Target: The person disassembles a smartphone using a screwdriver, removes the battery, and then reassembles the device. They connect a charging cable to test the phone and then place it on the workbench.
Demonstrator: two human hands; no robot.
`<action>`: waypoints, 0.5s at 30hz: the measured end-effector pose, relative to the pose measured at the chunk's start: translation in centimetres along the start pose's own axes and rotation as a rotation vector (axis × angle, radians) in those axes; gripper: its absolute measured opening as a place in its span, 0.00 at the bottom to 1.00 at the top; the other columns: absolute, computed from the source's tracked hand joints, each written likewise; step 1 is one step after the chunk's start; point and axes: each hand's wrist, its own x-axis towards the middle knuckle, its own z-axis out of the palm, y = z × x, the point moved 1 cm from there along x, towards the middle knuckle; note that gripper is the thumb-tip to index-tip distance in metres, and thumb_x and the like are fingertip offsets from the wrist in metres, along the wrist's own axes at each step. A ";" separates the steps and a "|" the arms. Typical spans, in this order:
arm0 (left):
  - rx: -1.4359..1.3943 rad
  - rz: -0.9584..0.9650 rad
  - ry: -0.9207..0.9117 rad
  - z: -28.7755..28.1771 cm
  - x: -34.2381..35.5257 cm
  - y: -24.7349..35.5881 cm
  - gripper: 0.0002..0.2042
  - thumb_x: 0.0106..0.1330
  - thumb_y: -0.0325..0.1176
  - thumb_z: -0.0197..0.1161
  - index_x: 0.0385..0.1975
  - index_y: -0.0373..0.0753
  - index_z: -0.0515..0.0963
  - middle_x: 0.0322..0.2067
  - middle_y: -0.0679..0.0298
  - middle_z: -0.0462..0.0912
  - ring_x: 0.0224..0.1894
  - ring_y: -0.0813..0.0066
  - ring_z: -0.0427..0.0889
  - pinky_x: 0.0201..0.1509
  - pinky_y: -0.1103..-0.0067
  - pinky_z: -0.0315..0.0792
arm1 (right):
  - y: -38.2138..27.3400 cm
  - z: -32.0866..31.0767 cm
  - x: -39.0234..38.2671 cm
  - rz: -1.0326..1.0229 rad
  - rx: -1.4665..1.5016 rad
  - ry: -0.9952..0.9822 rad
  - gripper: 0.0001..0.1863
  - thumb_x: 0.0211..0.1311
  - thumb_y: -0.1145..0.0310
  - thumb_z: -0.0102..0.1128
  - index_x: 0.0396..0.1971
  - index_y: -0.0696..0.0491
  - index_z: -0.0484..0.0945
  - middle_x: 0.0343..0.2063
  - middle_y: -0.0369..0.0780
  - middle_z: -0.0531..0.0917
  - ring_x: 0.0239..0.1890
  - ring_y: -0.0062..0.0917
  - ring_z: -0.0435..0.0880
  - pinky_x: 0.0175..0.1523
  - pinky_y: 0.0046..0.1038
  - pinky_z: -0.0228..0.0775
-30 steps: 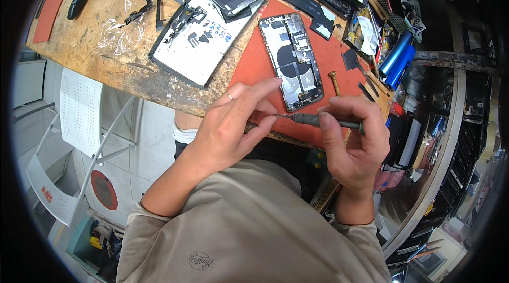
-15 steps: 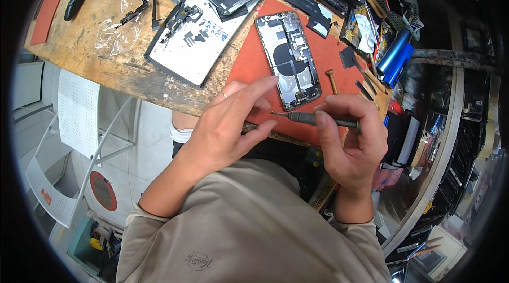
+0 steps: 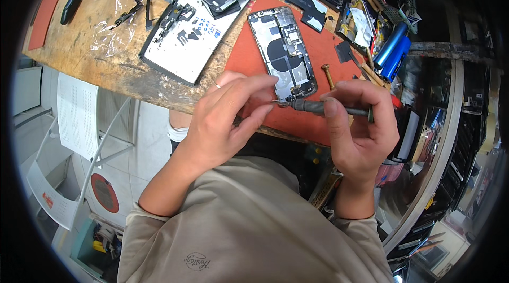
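Right hand: the person's right hand [image 3: 366, 118] has thumb and fingers closed around a slim dark-grey screwdriver [image 3: 313, 106] with a ribbed grip.
Screwdriver tip: pointing left, close to the left thumb; from here I can't tell whether they touch.
Left hand: the left hand [image 3: 214, 116] has its forefinger and thumb parted; whether its fingers pinch anything small, I can't tell.
Opened phone: a long opened phone with silver and black insides [image 3: 281, 49] lies just beyond both hands' fingers, its near left edge by the left forefinger.
Mat: a flat reddish-orange mat [image 3: 241, 60] spreads under the phone.
Bolt: a brass-coloured bolt [image 3: 328, 75] lies just beyond the right fingers.
Bench: the worn wooden bench [image 3: 101, 18] carries a dark-rimmed white panel [image 3: 172, 57] beyond the left fingers.
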 end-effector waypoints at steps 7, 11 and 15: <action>-0.055 0.022 0.040 0.5 0.7 0.6 0.18 0.60 0.15 0.73 0.51 0.35 0.85 0.36 0.59 0.89 0.36 0.64 0.87 0.38 0.72 0.80 | 0.1 -0.2 0.0 0.060 0.084 0.050 0.13 0.65 0.82 0.75 0.48 0.64 0.83 0.39 0.43 0.89 0.38 0.25 0.93 0.44 0.25 0.87; 0.005 0.015 0.032 0.5 0.7 1.0 0.16 0.60 0.15 0.73 0.49 0.34 0.86 0.34 0.60 0.89 0.37 0.64 0.86 0.39 0.71 0.79 | 0.6 -0.3 -0.3 0.051 0.104 0.088 0.13 0.65 0.82 0.75 0.48 0.64 0.84 0.39 0.43 0.89 0.37 0.24 0.93 0.43 0.25 0.87; 0.107 0.096 0.015 0.6 0.8 1.1 0.14 0.61 0.15 0.73 0.46 0.34 0.87 0.33 0.61 0.89 0.38 0.64 0.86 0.39 0.72 0.79 | 1.1 -0.3 -0.6 0.045 0.126 0.115 0.12 0.66 0.80 0.76 0.46 0.63 0.84 0.37 0.41 0.89 0.35 0.21 0.92 0.40 0.23 0.85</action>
